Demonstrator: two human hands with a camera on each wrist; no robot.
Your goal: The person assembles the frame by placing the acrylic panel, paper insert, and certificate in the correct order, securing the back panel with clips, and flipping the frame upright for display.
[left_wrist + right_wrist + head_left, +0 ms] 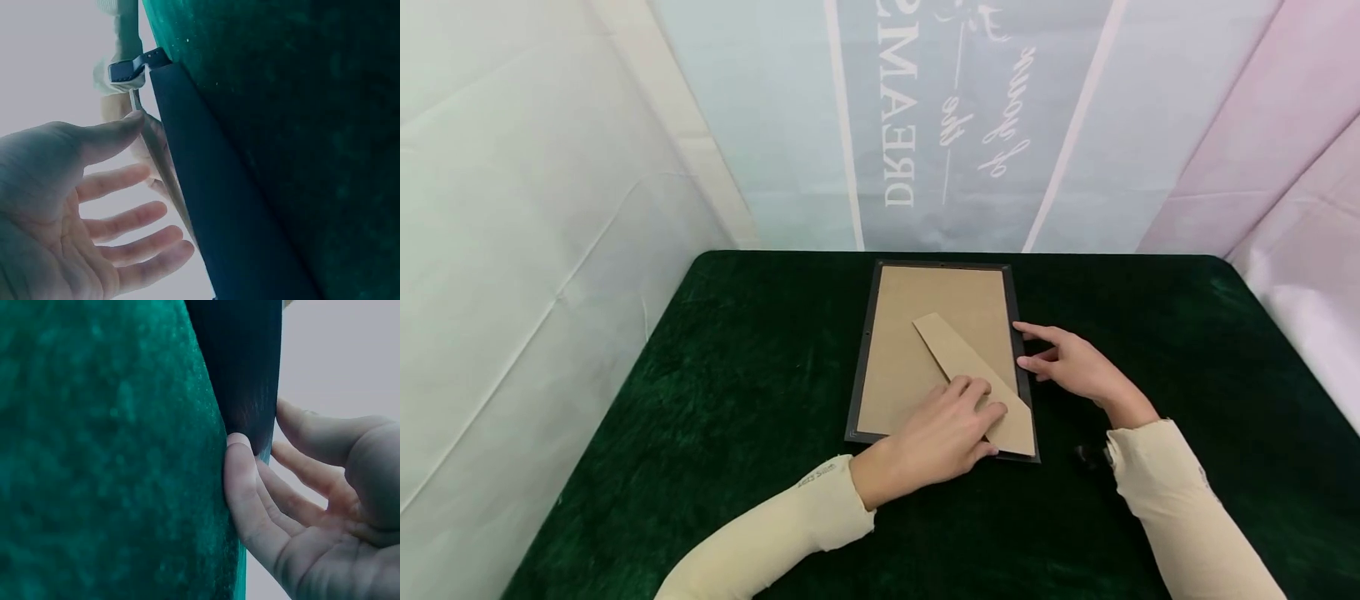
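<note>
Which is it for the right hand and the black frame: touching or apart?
Touching. The right wrist view shows it: a fingertip of the right hand lies against the outer side of the black frame, with no gap visible.

Looks like a makeshift curtained-off booth tbh, with a white sheet hanging at 9 o'clock, lettered cloth at 12, pinkish fabric at 2 and a green velvety tabletop at 6.

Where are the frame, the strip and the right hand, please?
Frame (862, 367): head view, on its dark left side.
Strip (966, 358): head view, on its bare brown face, just beyond the left hand's (936, 437) fingers.
Right hand (1078, 367): head view, on its back.
</note>
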